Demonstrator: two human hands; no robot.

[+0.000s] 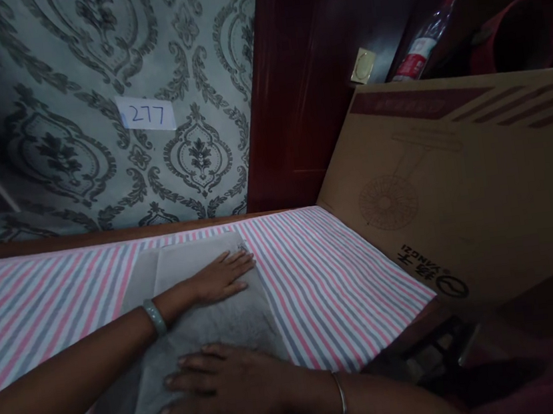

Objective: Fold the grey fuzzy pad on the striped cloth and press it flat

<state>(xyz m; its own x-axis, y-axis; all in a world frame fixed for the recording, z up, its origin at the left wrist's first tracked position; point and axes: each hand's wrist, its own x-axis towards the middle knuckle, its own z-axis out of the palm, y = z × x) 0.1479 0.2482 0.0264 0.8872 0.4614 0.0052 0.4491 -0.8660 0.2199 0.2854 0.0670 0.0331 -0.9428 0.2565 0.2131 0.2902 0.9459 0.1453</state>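
Observation:
A grey folded cloth (196,331) lies flat on a pink, grey and white striped cover (316,283). My left hand (221,277), a bangle on its wrist, rests palm down on the far right part of the grey cloth, fingers stretched out. Nearer to me, my right hand (235,383) is spread over the cloth's near part, with fingers pointing left. Neither hand grips anything. Whether the grey cloth is a garment or a towel does not show.
A large cardboard box (457,198) stands along the right edge of the striped cover. Behind the box are a plastic bottle (430,40) and a red round container (488,40). Patterned wallpaper bears a paper label (147,113) reading 277, beside a dark red wooden panel (288,98).

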